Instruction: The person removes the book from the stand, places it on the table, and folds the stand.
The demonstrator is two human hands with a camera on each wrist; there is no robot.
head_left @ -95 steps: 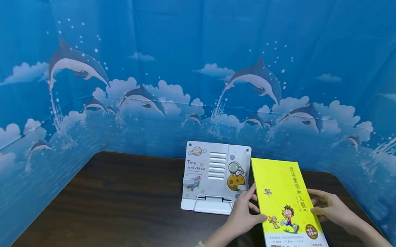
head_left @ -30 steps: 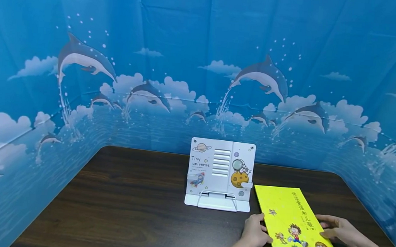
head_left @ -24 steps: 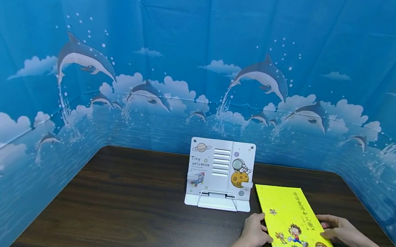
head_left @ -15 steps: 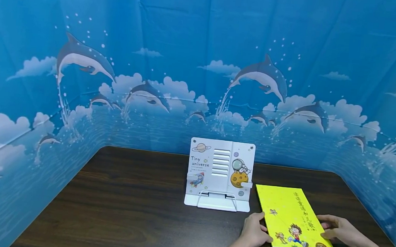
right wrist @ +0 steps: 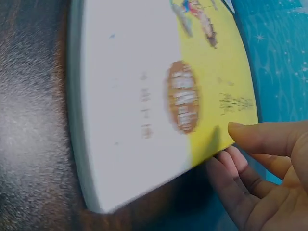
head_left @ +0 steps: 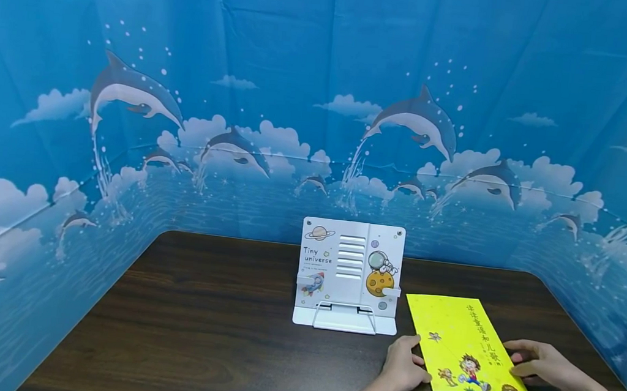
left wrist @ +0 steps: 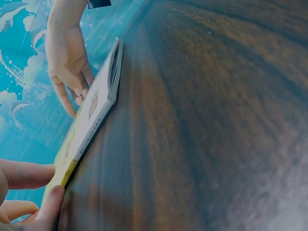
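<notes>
Head view: stand (head_left: 351, 260) set up, no book on it. Right of stand, person's side: left hand (head_left: 404, 365), thumb and fingers pinching the near-stand edge of book (head_left: 453, 347). Book closed, cover up, apart from stand. Farther right of stand: right hand (head_left: 546, 366) pinching opposite edge, thumb on cover. Whether book touches table (head_left: 172, 307) throughout: cannot tell. Progress, judged: two-handed grip done; release left.
</notes>
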